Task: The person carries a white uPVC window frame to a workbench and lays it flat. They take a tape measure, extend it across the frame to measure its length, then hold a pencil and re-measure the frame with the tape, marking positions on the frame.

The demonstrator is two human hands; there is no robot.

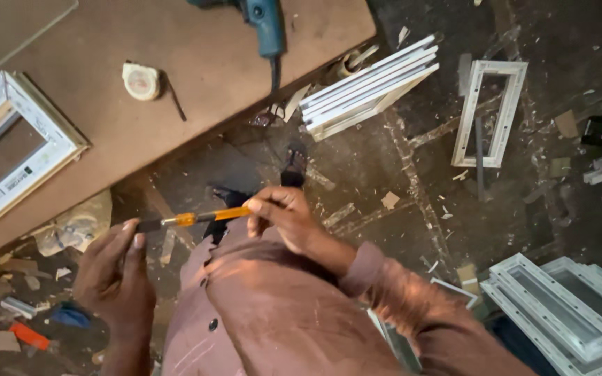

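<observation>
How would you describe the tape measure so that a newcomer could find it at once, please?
Start at the brown workbench. Between the white frame at its left and the blue drill at its top lies the tape measure, the only small round cream thing there.

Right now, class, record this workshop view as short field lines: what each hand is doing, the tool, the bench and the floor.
Right hand: right hand grips the orange handle of the screwdriver
Left hand: left hand pinches the screwdriver's dark tip
Bench: brown workbench bearing a blue power drill, a tape measure and a white window frame
Floor: more white frames, scraps and debris
</observation>
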